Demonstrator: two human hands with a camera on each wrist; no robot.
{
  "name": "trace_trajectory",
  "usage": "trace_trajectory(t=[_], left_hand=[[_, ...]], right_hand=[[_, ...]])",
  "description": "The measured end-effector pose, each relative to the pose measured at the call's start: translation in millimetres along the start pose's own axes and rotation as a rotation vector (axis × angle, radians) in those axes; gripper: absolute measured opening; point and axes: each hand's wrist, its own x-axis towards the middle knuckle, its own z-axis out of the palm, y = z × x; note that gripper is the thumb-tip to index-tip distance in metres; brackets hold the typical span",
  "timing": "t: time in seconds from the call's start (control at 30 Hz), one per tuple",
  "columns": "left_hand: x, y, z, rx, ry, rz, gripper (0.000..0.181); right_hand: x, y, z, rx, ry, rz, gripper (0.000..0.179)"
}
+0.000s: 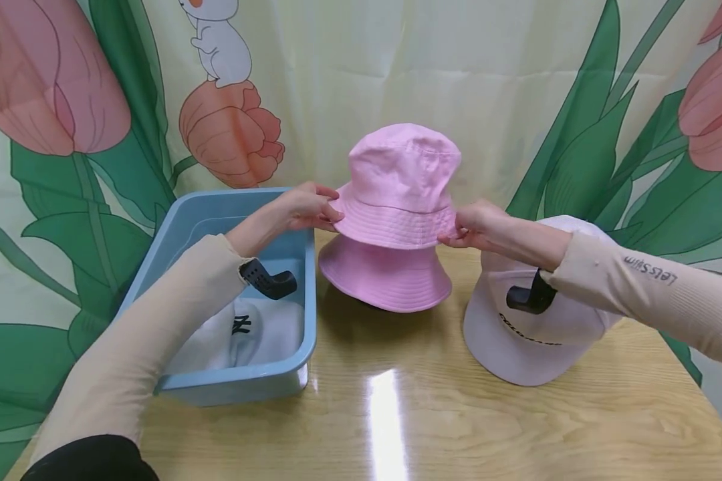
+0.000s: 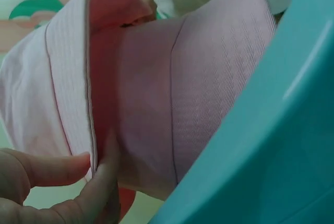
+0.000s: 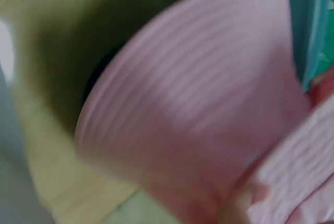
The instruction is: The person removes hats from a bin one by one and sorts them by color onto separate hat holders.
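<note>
A pink bucket hat (image 1: pixel 404 177) is held by its brim over a second pink bucket hat (image 1: pixel 388 277), whose crown it partly hides. My left hand (image 1: pixel 309 207) pinches the left side of the upper brim, thumb on the outer face and fingers beneath, as the left wrist view shows. At the right side of that brim, my right hand (image 1: pixel 480 226) grips the edge. The lower hat stands brim down on the wooden table (image 1: pixel 367 414), and its stitched brim (image 3: pixel 198 72) fills much of the blurred right wrist view.
To the left stands a blue plastic bin (image 1: pixel 310 294) with white caps (image 1: pixel 273 331) inside, one bearing black lettering. Pale caps (image 1: pixel 517 347) lie on the right, under my right forearm. Behind the table hangs a curtain (image 1: pixel 457 87) printed with tulips.
</note>
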Motion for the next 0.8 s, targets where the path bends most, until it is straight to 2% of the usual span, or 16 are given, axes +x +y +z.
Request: trace_trajectory(t=[0.1,0.17,0.23,0.37,0.47,0.57,0.7,0.8], left_hand=[[-1.5,-2.5,3.0,0.023,0.023,-0.006,0.058],[-0.8,-5.2,4.6,0.056,0.036,-0.013,0.058],[0.8,-8.3,6.2,0.103,0.039,-0.016,0.058],[3.8,-13.9,9.5,0.209,0.034,-0.022,0.059],[5.3,-16.7,12.5,0.278,0.024,-0.032,0.059],[7.6,-18.0,16.0,0.359,0.020,-0.058,0.056],[10.6,-17.1,21.8,0.436,0.024,-0.100,0.054],[6.9,-13.2,22.5,0.401,-0.017,-0.122,0.055]], right_hand=[[-52.4,10,29,0.061,0.055,-0.050,0.061],[-70.6,18,40,0.135,0.052,-0.070,0.068],[-78.4,27,46,0.238,0.035,-0.082,0.068],[-71.9,45,49,0.418,0.011,-0.097,0.068],[-54.9,60,46,0.493,0.010,-0.097,0.066],[-43.0,72,48,0.509,0.037,-0.119,0.064],[-39.4,78,50,0.438,0.107,-0.176,0.060],[-38.2,77,47,0.410,0.136,-0.193,0.060]])
